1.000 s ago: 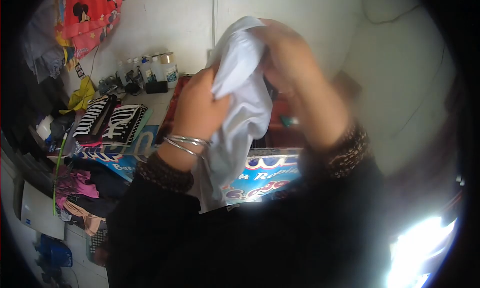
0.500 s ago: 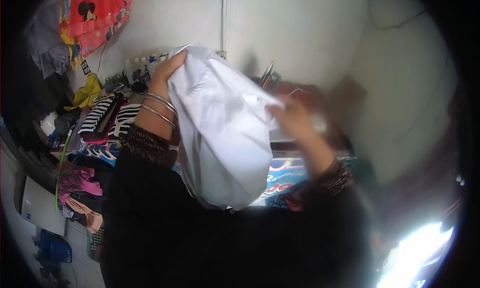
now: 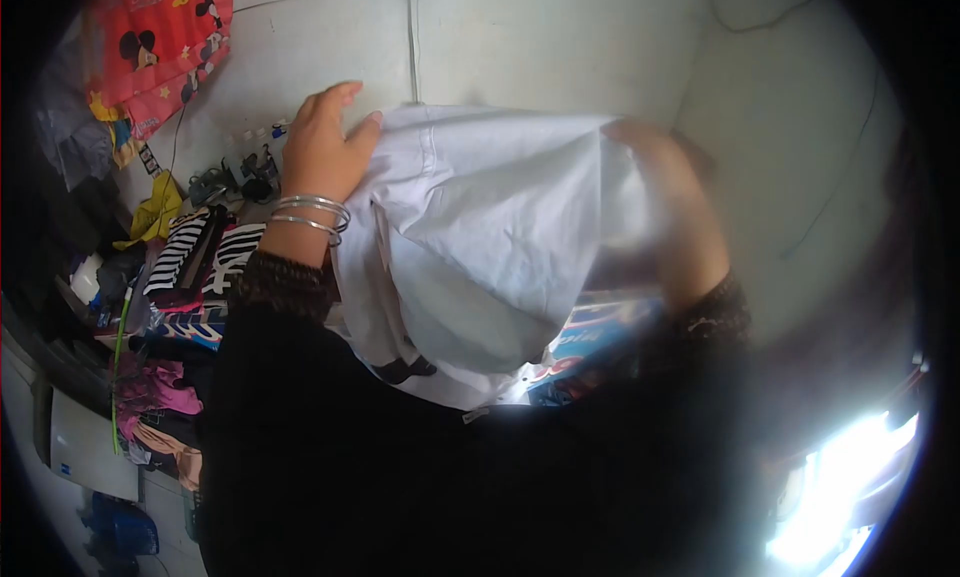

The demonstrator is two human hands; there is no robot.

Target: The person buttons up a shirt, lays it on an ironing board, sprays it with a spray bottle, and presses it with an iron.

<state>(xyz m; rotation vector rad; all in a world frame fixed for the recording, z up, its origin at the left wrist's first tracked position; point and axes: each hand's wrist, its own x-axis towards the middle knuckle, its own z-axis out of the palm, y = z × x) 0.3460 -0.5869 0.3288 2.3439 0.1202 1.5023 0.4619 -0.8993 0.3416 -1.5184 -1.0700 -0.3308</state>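
Observation:
A white shirt hangs spread in front of me, its upper edge stretched between my two hands and its lower folds near my chest. At its upper left corner is my left hand, with silver bangles on the wrist; the fingers are stretched out and apart, and the thumb side touches the cloth. My right hand, blurred by motion, pinches the upper right corner. The cloth hides part of its fingertips.
Folded striped clothes lie on the table at the left, near a yellow cloth and small bottles. A red printed cloth hangs upper left. Pink clothing lies lower left. Bright light enters lower right.
My right hand has moved up and to the right, pulling the shirt's upper edge wide. The left hand's fingers have spread off the cloth. The view has shifted slightly right.

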